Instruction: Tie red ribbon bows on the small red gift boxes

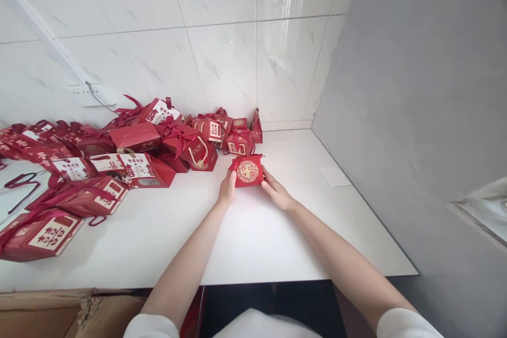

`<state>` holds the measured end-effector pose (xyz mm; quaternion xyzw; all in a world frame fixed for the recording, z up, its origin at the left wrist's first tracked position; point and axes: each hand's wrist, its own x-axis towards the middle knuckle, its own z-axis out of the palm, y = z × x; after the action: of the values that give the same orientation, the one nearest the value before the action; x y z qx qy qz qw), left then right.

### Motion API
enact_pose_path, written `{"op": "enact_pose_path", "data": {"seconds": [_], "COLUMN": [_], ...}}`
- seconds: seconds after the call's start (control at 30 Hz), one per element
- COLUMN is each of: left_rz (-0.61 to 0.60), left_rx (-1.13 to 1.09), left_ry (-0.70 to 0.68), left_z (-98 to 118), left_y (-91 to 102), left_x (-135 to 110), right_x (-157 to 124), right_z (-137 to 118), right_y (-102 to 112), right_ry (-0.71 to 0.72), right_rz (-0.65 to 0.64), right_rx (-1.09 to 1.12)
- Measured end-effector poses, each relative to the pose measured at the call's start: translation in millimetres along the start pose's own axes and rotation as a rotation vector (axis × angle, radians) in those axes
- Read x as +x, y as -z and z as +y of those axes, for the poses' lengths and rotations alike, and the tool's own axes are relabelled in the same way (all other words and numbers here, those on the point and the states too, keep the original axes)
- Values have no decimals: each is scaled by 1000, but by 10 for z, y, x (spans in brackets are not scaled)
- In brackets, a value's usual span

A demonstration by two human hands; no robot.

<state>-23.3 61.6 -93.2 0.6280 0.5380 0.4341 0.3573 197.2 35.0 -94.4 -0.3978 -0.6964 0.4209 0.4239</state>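
Between my two hands is a red gift pouch (249,170) with a round gold emblem and gold characters facing up. My left hand (227,186) grips its left edge, thumb on the front. On the opposite side, my right hand (277,190) holds the lower right edge. Fingers behind the pouch are hidden. Just beyond it sits a small red gift box (241,142) with a white label, close to the pouch's top edge. A red box with a rope handle (198,153) lies to the left of my hands.
Many red gift boxes (134,136) with ribbons are heaped along the tiled wall (222,63) on the left. A white paper slip (335,176) lies on the white tabletop (253,243). A grey panel (396,90) bounds the right; a cardboard box (111,317) stands below the front edge.
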Motion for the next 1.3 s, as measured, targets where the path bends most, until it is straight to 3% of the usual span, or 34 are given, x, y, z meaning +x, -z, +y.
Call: {"op": "enact_pose_path", "data": {"seconds": [0.17,0.4,0.77,1.3], "left_rz": [-6,-321,-177,-192], "left_rx": [-63,-273,-264,-296], "left_ry": [4,-203,-193,-157], "left_z": [112,165,37,13], "left_y": [15,83,117,87], "left_x": [-78,-124,-75,-48], "right_x": [-63,-62,-55,-11], "right_z": [-23,-34,-24,52], "right_y": [-37,-25,35,23], "right_ry": [2,24,87,19], "right_rz": [-16,13,34,125], "right_rx": [179,297,290,228]}}
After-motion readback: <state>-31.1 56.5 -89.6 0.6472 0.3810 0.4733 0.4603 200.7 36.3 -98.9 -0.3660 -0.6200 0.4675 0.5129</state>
